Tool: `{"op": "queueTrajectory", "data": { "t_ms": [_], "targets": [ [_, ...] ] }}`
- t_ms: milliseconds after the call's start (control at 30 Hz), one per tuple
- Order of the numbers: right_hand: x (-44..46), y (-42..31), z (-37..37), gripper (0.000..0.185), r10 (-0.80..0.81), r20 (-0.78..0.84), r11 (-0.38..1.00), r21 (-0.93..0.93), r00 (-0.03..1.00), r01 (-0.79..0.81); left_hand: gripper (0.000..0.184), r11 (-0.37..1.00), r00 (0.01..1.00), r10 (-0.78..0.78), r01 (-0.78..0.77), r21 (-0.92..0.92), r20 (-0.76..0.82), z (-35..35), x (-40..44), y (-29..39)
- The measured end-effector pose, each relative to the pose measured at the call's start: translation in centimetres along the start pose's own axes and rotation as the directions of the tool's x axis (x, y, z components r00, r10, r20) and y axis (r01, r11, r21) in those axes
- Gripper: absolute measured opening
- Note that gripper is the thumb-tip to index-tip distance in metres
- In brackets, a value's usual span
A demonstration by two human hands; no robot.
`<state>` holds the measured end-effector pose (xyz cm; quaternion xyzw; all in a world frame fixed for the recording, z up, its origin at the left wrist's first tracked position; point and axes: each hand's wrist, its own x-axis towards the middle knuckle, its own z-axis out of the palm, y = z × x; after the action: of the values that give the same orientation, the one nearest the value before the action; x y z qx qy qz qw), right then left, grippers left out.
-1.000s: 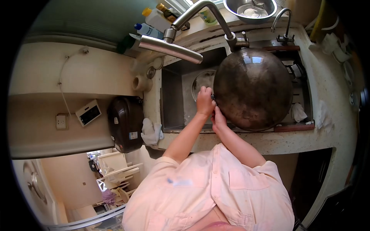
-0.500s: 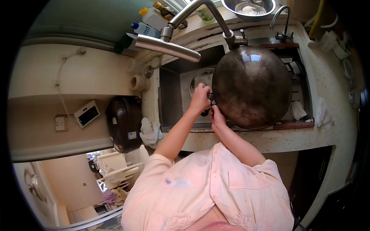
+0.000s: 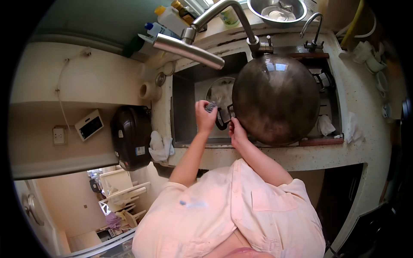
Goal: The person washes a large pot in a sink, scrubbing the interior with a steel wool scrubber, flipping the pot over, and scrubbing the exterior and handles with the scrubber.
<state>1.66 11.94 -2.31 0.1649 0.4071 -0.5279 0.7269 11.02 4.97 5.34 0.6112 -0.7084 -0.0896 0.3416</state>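
Note:
A large dark wok (image 3: pixel 276 99) lies bottom up over the right part of the sink. My right hand (image 3: pixel 237 131) is closed at the wok's left edge, its fingers on the black handle (image 3: pixel 230 112). To its left, my left hand (image 3: pixel 205 116) grips a grey metal scrubber (image 3: pixel 210 106), apart from the wok. Between my hands a black curved handle (image 3: pixel 221 120) shows. Behind them in the sink basin (image 3: pixel 183 99) rests a round, clear-looking lid or dish (image 3: pixel 220 89).
The steel faucet (image 3: pixel 189 51) reaches over the basin. Bottles (image 3: pixel 172 19) and a metal bowl (image 3: pixel 277 10) stand behind the sink. A white cloth (image 3: pixel 161 146) and a dark brown bin-like container (image 3: pixel 132 137) are at the left; a small tap (image 3: pixel 317 32) is at the right.
My left hand has moved left, away from the wok's edge, and the scrubber in it now shows. The wok's handle has come into view. My right hand stays near the wok's edge.

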Motion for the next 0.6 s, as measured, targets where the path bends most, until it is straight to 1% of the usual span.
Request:
{"op": "queueTrajectory", "data": {
  "t_ms": [33,67,133,167,267,300,400,433,500,533,567,600],
  "targets": [
    [0.1,0.1,-0.1,0.014,0.016,0.01,1.0,0.014,1.0,-0.016,0.03,0.997,0.998,-0.068,0.069,0.034,-0.012,-0.5,0.0,-1.9],
    [0.1,0.2,-0.2,0.016,0.027,0.022,0.999,0.029,0.999,-0.028,0.031,0.981,0.982,-0.189,0.19,-0.04,0.019,-1.1,-0.5,-3.4],
    [-0.3,0.1,-0.2,0.02,0.068,0.037,0.997,0.024,0.997,-0.069,0.032,0.891,0.91,-0.402,0.415,-0.183,0.103,-2.2,-0.7,-4.2],
    [-0.5,0.1,-0.3,0.021,0.088,0.051,0.996,0.022,0.995,-0.089,0.033,0.86,0.887,-0.442,0.462,-0.218,0.135,-2.7,-1.2,-4.2],
    [-1.6,-0.3,-0.1,0.024,0.11,0.091,0.994,-0.017,0.99,-0.109,0.033,0.868,0.893,-0.416,0.447,-0.216,0.173,-2.6,-3.4,-4.7],
    [-2.0,-0.4,0.1,0.026,0.112,0.106,0.993,-0.036,0.988,-0.109,0.035,0.85,0.882,-0.423,0.466,-0.247,0.208,-2.4,-4.1,-4.3],
    [-4.0,-1.0,1.2,0.032,0.145,0.091,0.977,-0.17,0.985,-0.128,0.028,0.754,0.856,-0.455,0.516,-0.407,0.245,-2.1,-5.4,-1.4],
    [-4.2,-0.7,1.2,0.032,0.169,0.13,0.973,-0.177,0.977,-0.144,0.027,0.841,0.896,-0.385,0.44,-0.316,0.222,-1.4,-6.0,-2.1],
    [-4.4,-0.1,1.2,0.034,0.215,0.21,0.965,-0.193,0.954,-0.175,0.027,0.897,0.919,-0.322,0.373,-0.237,0.228,-1.3,-6.9,-0.5],
    [-4.8,0.1,1.4,0.032,0.193,0.248,0.97,-0.195,0.949,-0.146,0.027,0.922,0.929,-0.287,0.334,-0.197,0.233,-1.6,-7.0,0.6],
    [-5.4,0.1,1.5,0.031,0.169,0.285,0.974,-0.193,0.943,-0.116,0.027,0.931,0.92,-0.257,0.317,-0.179,0.296,-2.1,-6.9,1.4],
    [-6.1,0.0,1.7,0.03,0.145,0.321,0.978,-0.19,0.936,-0.086,0.026,0.915,0.919,-0.256,0.33,-0.231,0.3,-2.0,-7.1,1.4]
  ]
}}
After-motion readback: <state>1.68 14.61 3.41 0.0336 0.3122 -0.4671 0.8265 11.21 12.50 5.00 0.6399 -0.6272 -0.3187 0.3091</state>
